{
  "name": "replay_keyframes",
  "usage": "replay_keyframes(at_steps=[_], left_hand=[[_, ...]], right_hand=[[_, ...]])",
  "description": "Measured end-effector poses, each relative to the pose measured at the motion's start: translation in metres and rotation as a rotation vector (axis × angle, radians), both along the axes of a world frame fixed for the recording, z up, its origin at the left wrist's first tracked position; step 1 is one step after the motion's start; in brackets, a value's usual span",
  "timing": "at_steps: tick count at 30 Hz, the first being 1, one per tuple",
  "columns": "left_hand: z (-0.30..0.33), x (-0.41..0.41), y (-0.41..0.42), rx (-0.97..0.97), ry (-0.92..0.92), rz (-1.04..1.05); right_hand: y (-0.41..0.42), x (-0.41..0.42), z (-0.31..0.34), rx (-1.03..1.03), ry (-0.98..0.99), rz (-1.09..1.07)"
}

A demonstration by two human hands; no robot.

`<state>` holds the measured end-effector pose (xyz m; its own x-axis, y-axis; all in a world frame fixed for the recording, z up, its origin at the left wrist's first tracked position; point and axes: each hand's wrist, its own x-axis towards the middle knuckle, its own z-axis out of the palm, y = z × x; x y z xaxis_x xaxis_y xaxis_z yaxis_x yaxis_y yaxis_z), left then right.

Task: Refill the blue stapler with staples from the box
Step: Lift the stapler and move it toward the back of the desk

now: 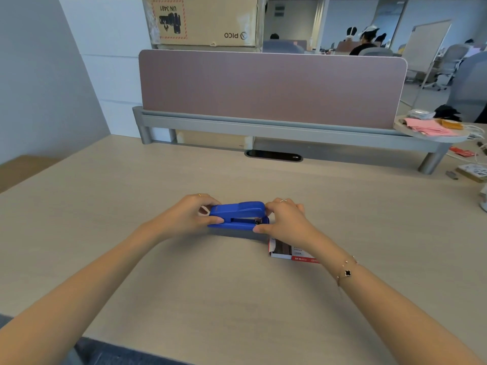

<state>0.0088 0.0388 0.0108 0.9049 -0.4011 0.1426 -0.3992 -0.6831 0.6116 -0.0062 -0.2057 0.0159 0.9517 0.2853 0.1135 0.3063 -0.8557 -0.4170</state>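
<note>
The blue stapler (238,214) lies sideways at the middle of the desk, its top arm down over the base. My left hand (191,215) grips its left end, thumb on the near side and fingers behind. My right hand (286,219) holds its right end, thumb at the base's near corner. The open white and red staple box (283,251) lies on the desk just behind and below my right hand, with dark staple strips showing inside; my wrist hides part of it.
A mauve divider panel (271,88) on a grey rail closes the desk's far side, with a cable slot (273,155) in front of it. Pink cloth and small items lie on a shelf (432,127) at the far right. A cardboard box (203,19) stands behind the panel.
</note>
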Motion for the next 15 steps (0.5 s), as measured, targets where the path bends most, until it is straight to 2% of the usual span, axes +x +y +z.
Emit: replay_keyframes(at_steps=[15], left_hand=[[0.000,0.104,-0.061,0.062,0.014,-0.048]], right_hand=[[-0.059,0.084,-0.012,0.060,0.009,-0.036]])
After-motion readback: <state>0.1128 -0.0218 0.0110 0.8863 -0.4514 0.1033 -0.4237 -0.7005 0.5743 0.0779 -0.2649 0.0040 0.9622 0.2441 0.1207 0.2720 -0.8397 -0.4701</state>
